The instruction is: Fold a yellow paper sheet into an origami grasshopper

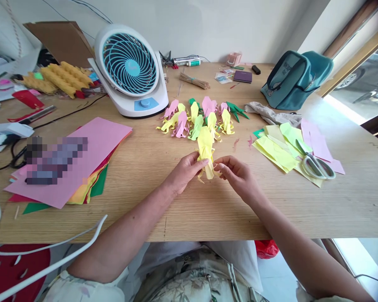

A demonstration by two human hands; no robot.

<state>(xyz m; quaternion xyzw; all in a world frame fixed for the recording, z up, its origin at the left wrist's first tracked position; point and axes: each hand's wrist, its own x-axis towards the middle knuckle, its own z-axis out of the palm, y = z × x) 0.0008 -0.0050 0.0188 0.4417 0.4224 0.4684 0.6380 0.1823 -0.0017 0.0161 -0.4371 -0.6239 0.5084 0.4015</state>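
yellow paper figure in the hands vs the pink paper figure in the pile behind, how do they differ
The yellow paper figure is bright yellow; the pink paper figure is pale pink. The yellow one is pinched between the left hand and right hand; the pink one lies loose on the table among others. The yellow one shows larger, though it is nearer. Both are folded paper with thin leg-like strips.

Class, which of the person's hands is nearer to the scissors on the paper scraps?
Right. The right hand is left of the scissors; the left hand is farther left, past the yellow paper figure.
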